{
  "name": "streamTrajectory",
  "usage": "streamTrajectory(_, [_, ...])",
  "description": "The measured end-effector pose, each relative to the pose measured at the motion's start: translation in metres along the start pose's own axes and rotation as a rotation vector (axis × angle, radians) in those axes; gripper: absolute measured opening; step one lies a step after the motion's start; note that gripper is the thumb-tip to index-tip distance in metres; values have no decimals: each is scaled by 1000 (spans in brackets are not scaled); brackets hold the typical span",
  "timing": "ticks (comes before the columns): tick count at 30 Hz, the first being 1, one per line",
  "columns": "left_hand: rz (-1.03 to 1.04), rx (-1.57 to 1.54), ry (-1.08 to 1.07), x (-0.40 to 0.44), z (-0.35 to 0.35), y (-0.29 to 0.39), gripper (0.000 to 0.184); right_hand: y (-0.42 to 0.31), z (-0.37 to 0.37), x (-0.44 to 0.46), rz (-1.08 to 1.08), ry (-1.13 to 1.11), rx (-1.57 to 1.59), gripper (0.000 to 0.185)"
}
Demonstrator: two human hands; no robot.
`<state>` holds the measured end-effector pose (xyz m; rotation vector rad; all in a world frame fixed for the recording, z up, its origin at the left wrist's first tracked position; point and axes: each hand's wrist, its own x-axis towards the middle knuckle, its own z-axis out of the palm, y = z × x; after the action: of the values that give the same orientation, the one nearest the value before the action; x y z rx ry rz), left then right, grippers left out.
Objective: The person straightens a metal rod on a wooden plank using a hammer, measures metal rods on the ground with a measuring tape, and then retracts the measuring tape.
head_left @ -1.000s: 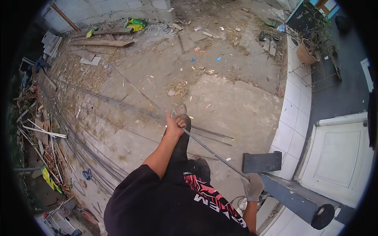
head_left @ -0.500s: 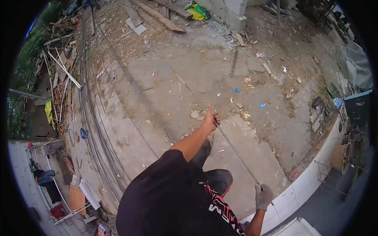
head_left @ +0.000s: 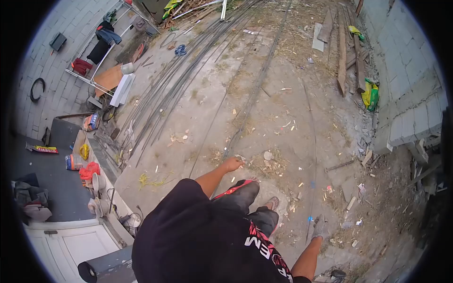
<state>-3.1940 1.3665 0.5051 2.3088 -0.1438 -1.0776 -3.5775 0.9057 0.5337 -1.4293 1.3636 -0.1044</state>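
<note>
My bare left hand (head_left: 232,164) is held out over the concrete, close to the near end of a bundle of thin metal rods (head_left: 239,125). Its fingers are loosely bent, with nothing visible in them. My right hand (head_left: 320,227), in a grey glove, hangs low on the right with its fingers stretched out. Beside it a long thin metal rod (head_left: 312,141) runs away across the ground. A small gap seems to show between glove and rod; blur hides any light touch.
More long rods (head_left: 188,70) spread along the left. Wooden planks (head_left: 342,56) and a green-yellow sack (head_left: 370,95) lie by the block wall (head_left: 413,94). Buckets and bags line a low ledge (head_left: 111,188) at left. Chips and scraps litter the ground.
My view has swung left. Both hands held or touched the rod before; now my left hand is away from it, and my right hand appears to have let go. The rod lies along the ground.
</note>
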Motion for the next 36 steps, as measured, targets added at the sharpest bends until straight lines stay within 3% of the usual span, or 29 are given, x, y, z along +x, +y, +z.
streamTrajectory(2, [-348,-189,176,-67,3,-83,61,13,37,18,16,-210,-21,23])
streamTrajectory(4, [-645,-232,135,-152,12,-131,66,-11,68,-1,176,-436,-163,21])
streamTrajectory(7, [-809,-387,158,-261,71,-177,67,-28,106,-37,150,-668,-391,19])
streamTrajectory(10, [-894,-772,190,-333,146,-178,71,-31,128,-40,71,-923,-633,21])
streamTrajectory(14, [-1001,-1194,176,-365,229,-138,74,-86,172,-18,-14,-998,-981,20])
streamTrajectory(15, [-951,-1209,187,-375,229,-117,71,-107,191,-11,-35,-984,-1035,20])
streamTrajectory(18, [-718,-1110,210,-319,350,-158,64,-181,258,-7,-74,-883,-1047,20])
streamTrajectory(20, [-763,-1197,249,-283,369,-167,60,-219,309,-7,-73,-835,-859,19])
streamTrajectory(22, [-362,-709,472,-298,314,-167,51,-254,362,-21,-130,-806,-733,17])
streamTrajectory(24, [-532,-870,532,-272,269,-196,50,-282,417,-70,-246,-807,-738,12])
streamTrajectory(26, [-760,-1602,748,-308,173,-171,52,-296,466,-102,-321,-836,-782,11])
streamTrajectory(28, [-692,-1680,857,-306,143,-204,59,-303,510,-123,-390,-1043,-877,14])
streamTrajectory(32, [-712,-1681,965,-305,65,-248,59,-287,583,-165,-448,-1072,-967,17])
streamTrajectory(36, [-688,-1667,1102,-283,-3,-288,57,-263,654,-198,-315,-1049,-1250,16])
